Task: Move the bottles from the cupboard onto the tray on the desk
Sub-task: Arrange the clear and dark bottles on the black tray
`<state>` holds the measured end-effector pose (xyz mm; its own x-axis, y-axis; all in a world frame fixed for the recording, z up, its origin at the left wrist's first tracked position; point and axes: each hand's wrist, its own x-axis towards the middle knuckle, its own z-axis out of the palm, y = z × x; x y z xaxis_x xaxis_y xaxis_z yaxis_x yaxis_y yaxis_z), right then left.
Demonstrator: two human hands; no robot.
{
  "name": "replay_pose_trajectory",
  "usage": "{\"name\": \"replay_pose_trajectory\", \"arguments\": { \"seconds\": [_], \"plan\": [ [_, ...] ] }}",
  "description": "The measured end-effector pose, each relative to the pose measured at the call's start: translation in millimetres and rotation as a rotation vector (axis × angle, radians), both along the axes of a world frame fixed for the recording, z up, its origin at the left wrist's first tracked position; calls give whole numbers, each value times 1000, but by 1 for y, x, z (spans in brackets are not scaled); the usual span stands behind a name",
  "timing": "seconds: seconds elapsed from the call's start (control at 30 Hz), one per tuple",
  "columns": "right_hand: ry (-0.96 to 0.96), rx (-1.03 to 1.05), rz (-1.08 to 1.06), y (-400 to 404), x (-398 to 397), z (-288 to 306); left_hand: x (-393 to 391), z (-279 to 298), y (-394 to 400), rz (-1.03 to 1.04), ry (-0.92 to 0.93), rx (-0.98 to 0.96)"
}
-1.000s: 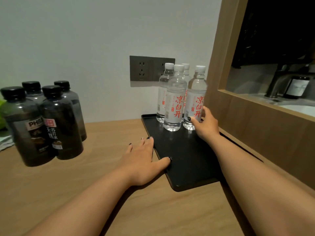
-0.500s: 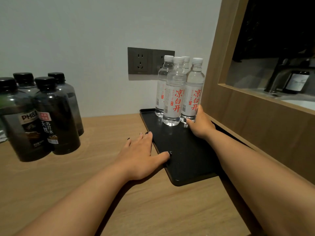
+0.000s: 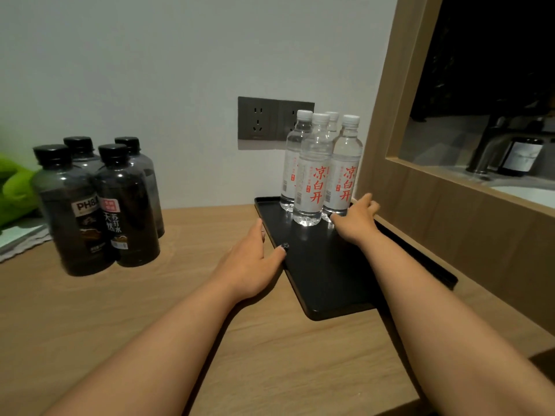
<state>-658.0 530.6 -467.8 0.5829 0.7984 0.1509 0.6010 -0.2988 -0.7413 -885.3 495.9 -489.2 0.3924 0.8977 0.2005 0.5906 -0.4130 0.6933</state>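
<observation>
Four clear bottles point(image 3: 312, 172) stand on my tray point(image 3: 327, 274); four dark bottles point(image 3: 99, 202) wait on the table point(image 3: 150, 310). My left hand point(image 3: 252, 262) lies spread, my right hand point(image 3: 356, 220) open beside them.

Bare forearms, no sleeves; hands point(image 3: 250, 261) with dark-painted nails.

Wooden worktop point(image 3: 270, 355), pale grain. Directly on it: black rectangular tray point(image 3: 324, 283) at right, against wood panel; four dark black-capped bottles point(image 3: 99, 205) clustered at left; green object point(image 3: 15, 190) and a pale cloth edge point(image 3: 21, 244) at far left.
</observation>
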Motion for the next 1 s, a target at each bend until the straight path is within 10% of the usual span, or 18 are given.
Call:
{"name": "replay_pose_trajectory", "arguments": {
  "seconds": [0.2,0.43,0.67,0.87,1.0],
  "plan": [
    [-132,403,40,-72,-69,14,-3,-2,0,157,-140,5],
    [-680,354,239,-106,-140,-14,-26,2,-21,358,-473,175],
    [-1095,352,462,-105,-165,-26,-111,-4,-26,492,22,727],
    [-827,414,674,-92,-204,-32,-195,-5,-2,964,-334,590],
    [-345,308,681,-64,-237,-30,-204,-8,18,812,-565,434]
  ]
}}
